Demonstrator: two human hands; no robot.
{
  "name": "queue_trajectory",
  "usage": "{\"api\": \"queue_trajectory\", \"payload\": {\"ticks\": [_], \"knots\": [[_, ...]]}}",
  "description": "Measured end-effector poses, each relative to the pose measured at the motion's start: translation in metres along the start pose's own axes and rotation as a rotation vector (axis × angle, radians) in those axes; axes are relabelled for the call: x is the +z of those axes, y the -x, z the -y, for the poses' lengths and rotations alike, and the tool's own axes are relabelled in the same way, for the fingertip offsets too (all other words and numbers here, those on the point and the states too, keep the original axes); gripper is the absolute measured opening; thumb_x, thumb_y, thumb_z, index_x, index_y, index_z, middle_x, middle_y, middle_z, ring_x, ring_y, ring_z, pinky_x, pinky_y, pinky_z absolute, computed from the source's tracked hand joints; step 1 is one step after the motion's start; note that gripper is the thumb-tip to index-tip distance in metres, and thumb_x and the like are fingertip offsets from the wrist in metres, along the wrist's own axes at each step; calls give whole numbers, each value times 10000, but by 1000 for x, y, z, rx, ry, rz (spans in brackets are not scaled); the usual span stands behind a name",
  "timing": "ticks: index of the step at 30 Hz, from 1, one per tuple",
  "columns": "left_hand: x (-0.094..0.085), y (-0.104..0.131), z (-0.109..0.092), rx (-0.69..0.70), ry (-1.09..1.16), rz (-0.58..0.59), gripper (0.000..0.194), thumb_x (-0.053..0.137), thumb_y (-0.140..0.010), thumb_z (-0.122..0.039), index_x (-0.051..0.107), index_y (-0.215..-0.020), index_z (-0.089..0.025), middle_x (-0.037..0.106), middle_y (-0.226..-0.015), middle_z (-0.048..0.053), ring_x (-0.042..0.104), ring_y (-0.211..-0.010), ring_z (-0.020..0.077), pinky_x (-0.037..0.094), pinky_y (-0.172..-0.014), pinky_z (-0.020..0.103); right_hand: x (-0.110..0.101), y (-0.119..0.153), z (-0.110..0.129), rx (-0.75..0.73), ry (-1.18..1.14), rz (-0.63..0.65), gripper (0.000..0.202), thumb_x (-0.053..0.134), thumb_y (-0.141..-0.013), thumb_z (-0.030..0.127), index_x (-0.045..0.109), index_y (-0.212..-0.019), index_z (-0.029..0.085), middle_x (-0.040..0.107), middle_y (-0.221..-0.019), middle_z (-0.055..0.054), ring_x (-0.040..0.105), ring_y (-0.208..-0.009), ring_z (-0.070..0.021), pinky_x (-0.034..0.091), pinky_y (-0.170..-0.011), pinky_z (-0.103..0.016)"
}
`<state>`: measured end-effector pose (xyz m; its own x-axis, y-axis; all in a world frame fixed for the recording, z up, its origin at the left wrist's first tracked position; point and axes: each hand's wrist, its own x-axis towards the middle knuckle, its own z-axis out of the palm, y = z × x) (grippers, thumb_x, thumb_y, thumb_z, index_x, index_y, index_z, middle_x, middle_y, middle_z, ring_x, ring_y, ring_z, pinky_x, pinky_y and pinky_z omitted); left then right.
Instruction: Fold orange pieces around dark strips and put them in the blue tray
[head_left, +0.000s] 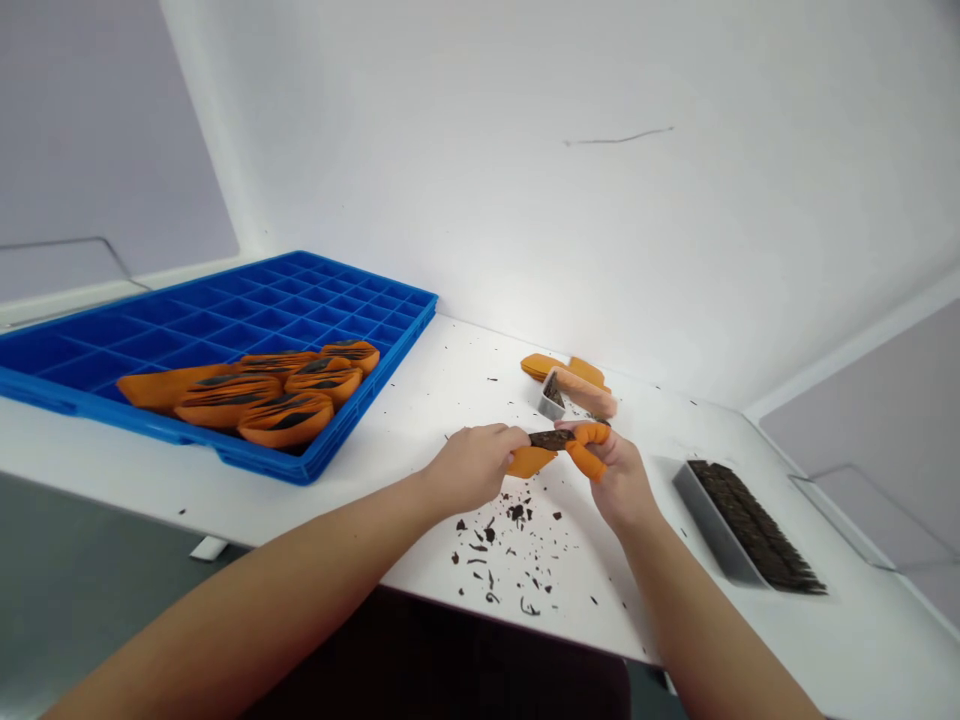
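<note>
Above the white table [465, 365], my left hand [480, 462] pinches one end of a dark brown, bark-like piece [551, 440]. An orange sheet [531, 461] hangs beneath that piece, beside my left fingers. My right hand [616, 472] is closed around the piece's other end, with orange coverings on some of its fingers. Dark crumbs and flakes [517, 513] lie scattered below both hands. Just beyond them is a small clear container [552, 396] with dark bits inside, next to stacked orange sheets [544, 366].
On the left, a blue divided tray [307, 468] holds several orange bundles [289, 420] with dark contents in its near corner. A grey box [712, 525] packed with dark brown strips [757, 530] lies at the right. A white wall [525, 180] rises behind the table.
</note>
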<state>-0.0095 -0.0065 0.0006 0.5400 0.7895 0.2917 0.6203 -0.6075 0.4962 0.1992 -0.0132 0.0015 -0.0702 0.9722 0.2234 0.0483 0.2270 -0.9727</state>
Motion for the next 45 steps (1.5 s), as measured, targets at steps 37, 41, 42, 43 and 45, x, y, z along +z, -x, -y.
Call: {"api": "queue_trajectory", "payload": {"ticks": [37,41,42,43,45], "knots": [[8,-1,0,-172,-72,36,514,408,-871,-200,254,-1361,-232,662,-889,62,629,-769,220,427,-612,290,-6,2,5,-237,269,53,73,629,-807,297,595,-841,242,608,-1045,-39,524,-1104,-239,358,-1016,-479],[6,-2,-1,-223,-35,47,342,408,-870,-210,395,-1211,-200,658,-900,71,626,-786,223,445,-633,303,-7,1,2,-217,197,54,95,651,-794,305,598,-840,239,609,-1046,-38,535,-1095,-241,393,-986,-465],[5,-3,-2,-229,-34,53,317,412,-867,-216,411,-1184,-198,659,-904,71,627,-784,226,447,-633,307,-7,1,1,-210,181,53,102,655,-791,308,597,-836,237,608,-1047,-38,538,-1089,-240,400,-979,-461],[5,-3,-2,-231,-35,57,303,410,-867,-219,422,-1169,-199,660,-910,71,628,-783,228,450,-634,310,-7,1,0,-202,170,53,107,658,-788,312,597,-833,236,608,-1047,-37,541,-1083,-239,406,-972,-457],[6,-3,-1,-216,-37,58,317,403,-866,-219,424,-1182,-207,665,-929,72,633,-796,233,456,-642,317,-7,1,-1,-195,167,57,110,660,-787,317,596,-830,238,608,-1038,-33,545,-1072,-234,413,-963,-452]]}}
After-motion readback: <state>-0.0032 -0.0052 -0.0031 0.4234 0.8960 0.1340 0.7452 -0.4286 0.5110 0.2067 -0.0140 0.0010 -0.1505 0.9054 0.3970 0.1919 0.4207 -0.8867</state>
